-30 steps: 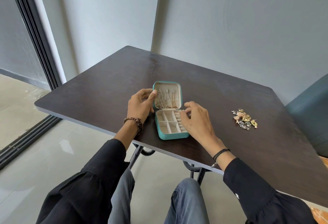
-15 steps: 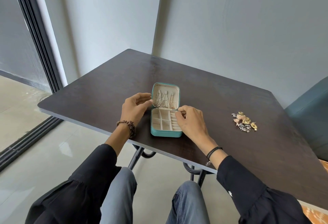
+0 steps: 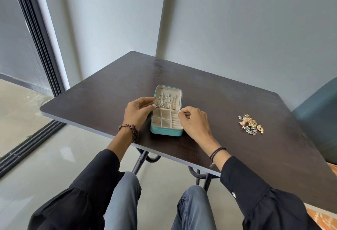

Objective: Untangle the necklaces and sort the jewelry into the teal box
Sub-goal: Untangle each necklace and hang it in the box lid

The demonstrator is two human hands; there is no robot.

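The teal box (image 3: 165, 132) lies open near the table's front edge, its lid flat behind the cream tray of small compartments. Several thin necklaces (image 3: 166, 100) hang in the lid, tangled at their lower ends. My left hand (image 3: 138, 112) is at the lid's lower left corner, where thumb and fingers pinch the tangled chain ends. At the box's right rim by the hinge is my right hand (image 3: 195, 124), with its curled fingertips against the edge. A small heap of gold and silver jewelry (image 3: 250, 124) lies on the table well to the right.
The dark table (image 3: 209, 91) stands in a corner between two grey walls. A teal seat (image 3: 321, 113) is beyond its right edge. A sliding door frame (image 3: 36, 34) and tiled floor are on the left. My knees are under the front edge.
My right hand has drawn back from over the tray to the box's right rim and curled its fingers. My left hand has shifted to the chain ends at the lid's lower left.
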